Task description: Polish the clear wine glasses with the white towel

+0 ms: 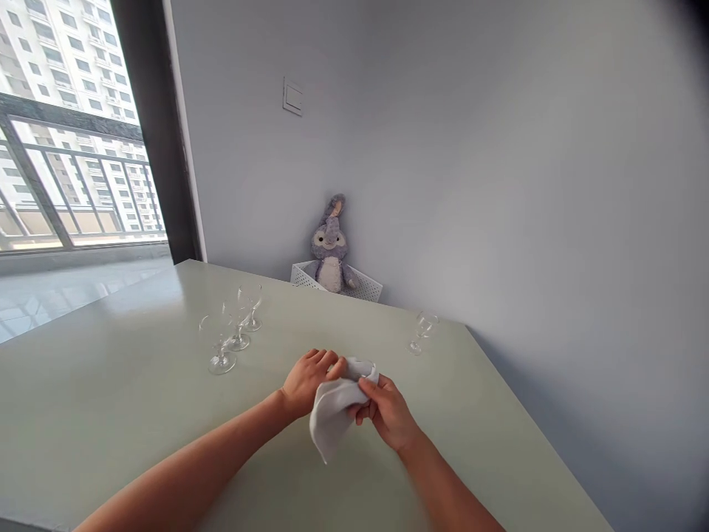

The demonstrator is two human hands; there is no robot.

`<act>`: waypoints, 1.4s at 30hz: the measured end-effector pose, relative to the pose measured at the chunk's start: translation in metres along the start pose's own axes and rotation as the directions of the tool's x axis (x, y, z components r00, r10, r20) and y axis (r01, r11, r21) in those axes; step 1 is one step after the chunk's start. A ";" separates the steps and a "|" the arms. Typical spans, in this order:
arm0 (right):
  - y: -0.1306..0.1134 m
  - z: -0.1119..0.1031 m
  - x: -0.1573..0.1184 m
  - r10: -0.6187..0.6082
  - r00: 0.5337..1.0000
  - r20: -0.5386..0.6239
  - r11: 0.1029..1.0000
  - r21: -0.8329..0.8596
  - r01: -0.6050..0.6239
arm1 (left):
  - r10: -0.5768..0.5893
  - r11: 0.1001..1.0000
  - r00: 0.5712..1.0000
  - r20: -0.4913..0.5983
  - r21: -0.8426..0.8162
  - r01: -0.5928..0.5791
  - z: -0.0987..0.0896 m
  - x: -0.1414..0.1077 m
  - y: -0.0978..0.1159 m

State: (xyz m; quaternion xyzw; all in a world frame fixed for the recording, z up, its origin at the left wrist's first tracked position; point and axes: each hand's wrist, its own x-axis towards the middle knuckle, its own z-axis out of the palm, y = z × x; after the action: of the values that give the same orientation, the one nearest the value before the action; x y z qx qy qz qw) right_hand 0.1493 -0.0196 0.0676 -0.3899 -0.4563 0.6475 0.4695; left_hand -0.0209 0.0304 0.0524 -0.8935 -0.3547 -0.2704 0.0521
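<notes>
A white cloth [331,415] hangs between my hands, above the near middle of the table. Part of a clear wine glass [360,367] shows inside its upper fold; the stem and foot are hidden. My left hand [310,378] is closed around the glass from the left, its fingers partly covered by the cloth. With thumb and fingers, my right hand [386,410] pinches the cloth against the rim side of the glass. The cloth's loose corner droops below, towards me.
Three stemmed glasses, the nearest a wine glass [222,360], stand upright at the left of the pale green table [138,414]. Another stemmed glass [422,332] stands near the right back edge. Behind the table, a plush rabbit [331,247] sits in a white perforated basket [365,287] by the wall.
</notes>
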 end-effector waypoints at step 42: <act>-0.028 -0.007 -0.044 -0.129 0.897 0.423 0.624 -0.668 0.405 | 0.145 0.492 0.697 0.702 -0.663 0.565 -0.067 -0.010 0.009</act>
State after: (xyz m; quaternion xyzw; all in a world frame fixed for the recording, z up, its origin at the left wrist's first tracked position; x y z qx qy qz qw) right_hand 0.1742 -0.0566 0.0956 -0.3571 -0.8055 0.3831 0.2772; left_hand -0.0510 -0.0012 0.1046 -0.7757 -0.2852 -0.0647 -0.5592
